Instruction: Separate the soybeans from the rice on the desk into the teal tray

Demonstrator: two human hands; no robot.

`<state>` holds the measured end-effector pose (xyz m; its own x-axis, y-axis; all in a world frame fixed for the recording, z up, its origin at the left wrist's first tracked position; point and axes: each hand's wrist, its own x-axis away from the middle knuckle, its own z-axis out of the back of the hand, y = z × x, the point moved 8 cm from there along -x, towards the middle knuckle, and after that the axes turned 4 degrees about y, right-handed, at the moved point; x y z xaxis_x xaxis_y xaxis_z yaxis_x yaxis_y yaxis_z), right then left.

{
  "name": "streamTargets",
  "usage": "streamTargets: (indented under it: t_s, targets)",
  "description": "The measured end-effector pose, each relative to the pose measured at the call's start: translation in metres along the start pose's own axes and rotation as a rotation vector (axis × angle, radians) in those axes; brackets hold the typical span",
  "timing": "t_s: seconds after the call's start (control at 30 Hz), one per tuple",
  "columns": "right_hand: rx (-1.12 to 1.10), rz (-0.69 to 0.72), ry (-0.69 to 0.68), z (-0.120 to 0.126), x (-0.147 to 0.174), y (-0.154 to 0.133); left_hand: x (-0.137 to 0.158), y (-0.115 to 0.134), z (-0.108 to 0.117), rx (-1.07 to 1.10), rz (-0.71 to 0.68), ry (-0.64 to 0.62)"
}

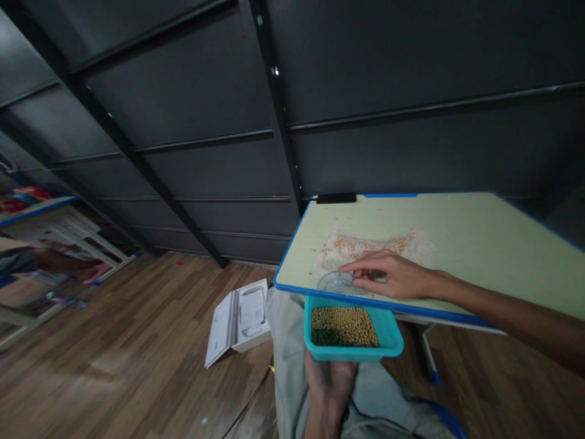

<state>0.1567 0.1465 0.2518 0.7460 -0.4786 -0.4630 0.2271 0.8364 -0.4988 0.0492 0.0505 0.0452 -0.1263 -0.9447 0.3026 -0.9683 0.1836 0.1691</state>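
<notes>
Protractor point(333, 282) pinched in right hand point(388, 274) on tabletop point(470, 244) — left hand point(329, 379) under teal tray point(354, 353), fingers mostly hidden, can't tell their grip tbh.

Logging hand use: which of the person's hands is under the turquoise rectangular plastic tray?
The left hand, directly beneath the tray; the right hand holds the clear semicircular protractor at the near edge of the pale yellow-green tabletop.
</notes>
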Motion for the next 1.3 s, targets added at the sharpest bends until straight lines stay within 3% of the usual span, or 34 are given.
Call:
streamTargets:
  t_s: [0.17,0.4,0.57,0.87,1.13,1.3]
  targets:
    - [-0.002,-0.010,-0.019,-0.003,-0.001,0.000,-0.003,-0.001,0.003,0.040,0.010,-0.005]
    - [0.175,-0.055,0.105,0.007,-0.003,0.011,-0.003,0.002,0.013,-0.004,-0.053,-0.024]
    - [0.128,-0.103,0.138,0.011,-0.002,0.016,-0.002,0.002,0.014,-0.004,-0.035,0.004]
    - [0.117,-0.040,0.043,0.007,-0.002,0.006,0.000,0.001,0.003,0.019,-0.009,0.004]
    - [0.067,-0.028,-0.067,0.002,0.001,0.002,0.000,0.001,0.006,0.037,-0.003,0.023]
    - [0.106,-0.022,-0.042,0.001,-0.001,0.002,-0.004,0.000,0.011,0.033,-0.009,-0.019]
